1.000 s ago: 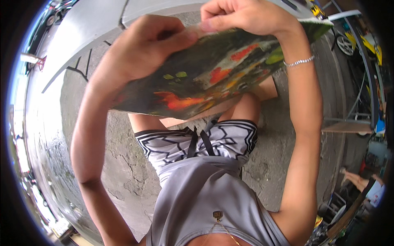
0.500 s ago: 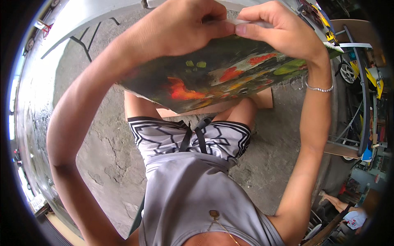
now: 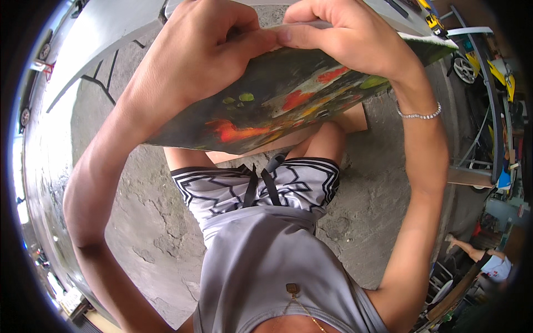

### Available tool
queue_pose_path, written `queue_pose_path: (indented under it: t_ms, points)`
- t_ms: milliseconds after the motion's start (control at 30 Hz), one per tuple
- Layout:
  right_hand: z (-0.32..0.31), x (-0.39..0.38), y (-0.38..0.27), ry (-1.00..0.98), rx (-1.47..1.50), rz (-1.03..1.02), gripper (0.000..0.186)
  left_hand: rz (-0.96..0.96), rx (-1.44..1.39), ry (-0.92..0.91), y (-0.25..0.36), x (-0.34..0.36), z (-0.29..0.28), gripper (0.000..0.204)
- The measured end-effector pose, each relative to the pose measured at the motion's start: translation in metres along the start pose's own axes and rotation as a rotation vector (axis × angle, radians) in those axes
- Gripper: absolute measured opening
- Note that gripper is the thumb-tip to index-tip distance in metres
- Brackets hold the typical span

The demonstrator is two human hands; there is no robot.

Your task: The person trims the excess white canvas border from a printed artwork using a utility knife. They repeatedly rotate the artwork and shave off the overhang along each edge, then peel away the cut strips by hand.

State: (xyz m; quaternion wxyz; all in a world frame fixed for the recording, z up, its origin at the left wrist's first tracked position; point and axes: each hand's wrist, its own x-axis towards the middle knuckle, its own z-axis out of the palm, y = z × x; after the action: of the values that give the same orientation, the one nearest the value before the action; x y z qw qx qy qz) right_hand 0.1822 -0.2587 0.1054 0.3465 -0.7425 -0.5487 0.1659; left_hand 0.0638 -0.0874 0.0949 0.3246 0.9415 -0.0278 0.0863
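Note:
A koi fish canvas painting (image 3: 277, 105), dark green with orange-red and white fish and green leaves, hangs tilted over my thighs. Its top edge is gripped by both hands. My left hand (image 3: 208, 53) has its fingers curled round that edge, with the thumb along it. My right hand (image 3: 358, 41) pinches the same edge, its thumb tip meeting the left thumb at the middle. The fingers behind the edge are mostly hidden. A pale strip of the canvas's rim shows by the right hand.
A flat wooden board (image 3: 355, 119) lies on the cracked concrete floor (image 3: 150, 238) beyond my knees. To the right stands a metal frame rack (image 3: 491, 105) with yellow parts and a wheel (image 3: 465, 69). Another person (image 3: 494, 266) is at the far lower right.
Both hands and the painting have shifted left in the view, and the painting's left side has swung somewhat. The grip on the top edge stays the same.

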Motion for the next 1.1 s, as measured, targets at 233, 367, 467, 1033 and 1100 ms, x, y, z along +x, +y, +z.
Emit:
queue_pose_path:
  t_ms: [233,367,467,1033,1100]
  points:
    - [-0.002,-0.007,-0.008,-0.125,0.185,0.143,0.022,-0.195,-0.354,-0.241,-0.002,-0.003,0.004,0.028]
    - [-0.016,-0.006,-0.02,-0.239,0.188,0.348,0.017,-0.148,-0.609,-0.501,-0.02,0.007,0.005,0.031]
    - [-0.009,-0.013,-0.026,-0.141,0.115,0.306,0.016,-0.1,-0.783,-0.648,-0.025,0.016,0.011,0.04]
    - [-0.021,-0.007,0.004,0.002,0.308,0.442,0.024,-0.025,-1.569,-0.46,-0.024,-0.009,0.086,0.031]
    - [-0.036,0.016,0.019,0.141,-0.147,0.365,0.035,0.074,-1.497,-0.471,-0.021,-0.016,0.088,0.037]
